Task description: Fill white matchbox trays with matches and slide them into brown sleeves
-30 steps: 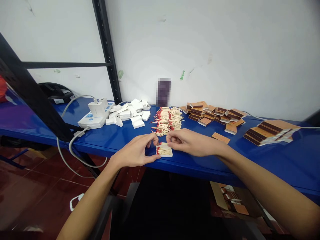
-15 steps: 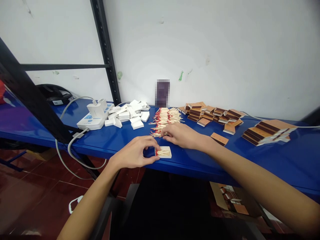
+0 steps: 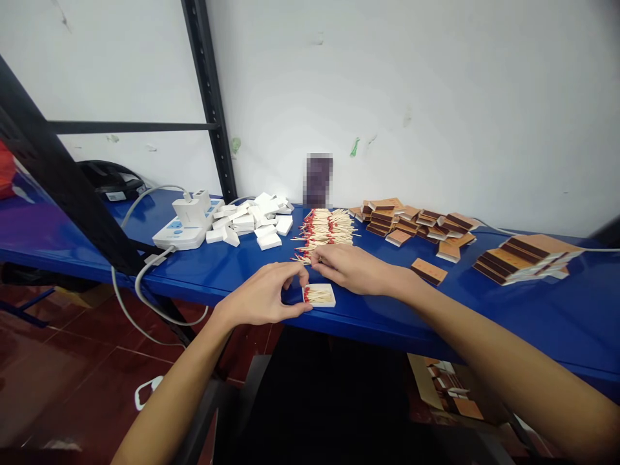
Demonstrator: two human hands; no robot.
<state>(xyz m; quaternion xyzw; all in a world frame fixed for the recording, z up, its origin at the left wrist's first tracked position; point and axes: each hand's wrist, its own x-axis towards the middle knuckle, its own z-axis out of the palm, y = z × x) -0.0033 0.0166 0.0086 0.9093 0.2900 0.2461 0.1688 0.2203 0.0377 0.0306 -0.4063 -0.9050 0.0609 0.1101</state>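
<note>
A small white matchbox tray (image 3: 330, 303) lies at the front of the blue shelf, part-filled with red-headed matches (image 3: 317, 295). My left hand (image 3: 266, 294) grips its left end between thumb and fingers. Just behind the tray, my right hand (image 3: 346, 265) is closed in a pinch at the near edge of a match pile (image 3: 327, 226); whatever sits between the fingertips is too small to make out. The pile's matches lie crosswise, and my right hand covers its front part.
White trays (image 3: 256, 216) are heaped back left, beside a power strip (image 3: 181, 236) with cables. Brown matchbox sleeves (image 3: 416, 223) lie back right, one single sleeve (image 3: 429, 271) nearer, and a stack (image 3: 526, 258) further right. A carton (image 3: 426, 387) stands below. A black post (image 3: 62, 155) rises at left.
My right hand has drawn slightly toward me from the match pile, its fingers now pinched closer together. My left index finger has lifted off the matches to the tray's edge.
</note>
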